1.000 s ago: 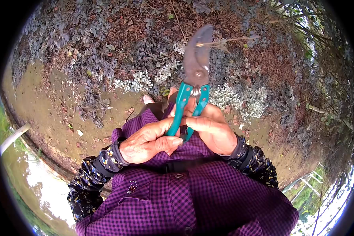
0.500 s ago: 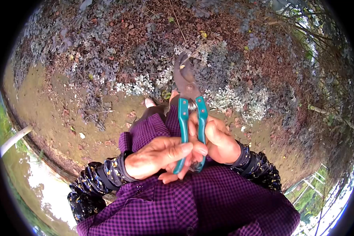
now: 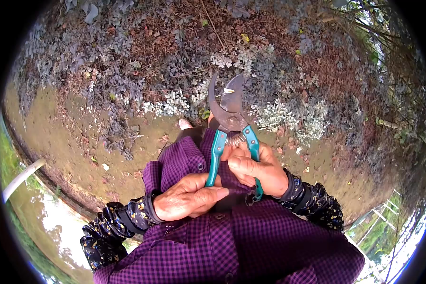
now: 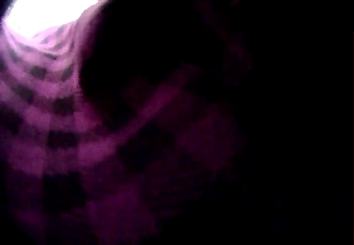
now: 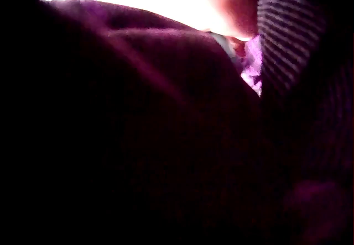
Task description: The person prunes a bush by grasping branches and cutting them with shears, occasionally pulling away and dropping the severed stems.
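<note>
In the head view I hold a pair of pruning shears (image 3: 230, 119) with teal handles upright in front of my purple checked shirt (image 3: 251, 241). Its dark blades stand apart, pointing away from me over the plants. My left hand (image 3: 189, 201) pinches the lower end of the left handle (image 3: 216, 151). My right hand (image 3: 259, 171) grips the right handle (image 3: 252, 142), fingers curled round it. A coiled spring (image 3: 235, 138) shows between the handles. Both wrist views are dark and show only blurred purple checked fabric (image 4: 61, 145) pressed close to the lens.
Below lies bare brown soil (image 3: 57, 137) beside a bed of low grey and whitish leafy plants (image 3: 175, 61) with dry brown litter. A shoe tip (image 3: 185, 124) shows under the shears. A white pipe (image 3: 21, 173) lies at the left; a fence (image 3: 378, 215) stands far right.
The shears have come down from high and far to close against my body, and their blades, closed before, now stand apart with the handles spread.
</note>
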{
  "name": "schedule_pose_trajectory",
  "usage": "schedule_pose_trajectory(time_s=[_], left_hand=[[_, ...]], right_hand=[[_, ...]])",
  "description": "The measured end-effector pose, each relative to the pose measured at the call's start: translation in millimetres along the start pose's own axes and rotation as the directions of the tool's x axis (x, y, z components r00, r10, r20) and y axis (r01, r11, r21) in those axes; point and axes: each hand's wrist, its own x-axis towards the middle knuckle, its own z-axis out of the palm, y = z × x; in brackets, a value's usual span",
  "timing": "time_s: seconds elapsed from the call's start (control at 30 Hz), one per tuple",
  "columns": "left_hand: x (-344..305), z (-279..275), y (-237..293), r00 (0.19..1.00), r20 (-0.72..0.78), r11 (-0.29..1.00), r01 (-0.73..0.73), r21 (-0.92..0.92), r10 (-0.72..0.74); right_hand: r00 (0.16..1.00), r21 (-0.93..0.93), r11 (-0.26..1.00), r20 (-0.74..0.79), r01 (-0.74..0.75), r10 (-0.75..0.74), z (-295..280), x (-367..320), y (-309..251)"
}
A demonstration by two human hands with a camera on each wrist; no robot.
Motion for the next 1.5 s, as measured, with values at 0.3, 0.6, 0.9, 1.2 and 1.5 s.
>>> schedule_pose_trajectory(time_s=[0.3, 0.6, 0.9, 1.2, 1.5], left_hand=[[5, -12, -1, 0.993, 0.110, 0.999, -0.048, -0.017, 0.050], [11, -52, 23, 0.745, -0.114, 0.289, -0.109, 0.951, 0.657], [38, -20, 93, -0.077, -0.205, 0.193, -0.139, 0.971, 0.976], [52, -25, 100, -0.370, -0.099, 0.143, 0.095, 0.985, 0.924], [30, -64, 102, -0.243, -0.603, 0.415, -0.534, 0.737, 0.759]], right_hand=[[0.896, 0.215, 0.973, 0.444, -0.085, -0.020, 7, 20, -12], [0.937, -0.068, 0.983, 0.320, 0.170, -0.140, -6, 46, -33], [0.874, -0.239, 0.963, 0.486, 0.125, 0.007, -30, 64, -52], [0.794, -0.209, 0.977, 0.602, 0.050, 0.089, -43, 78, -64], [0.851, -0.046, 0.997, 0.520, -0.056, 0.071, -40, 91, -59]])
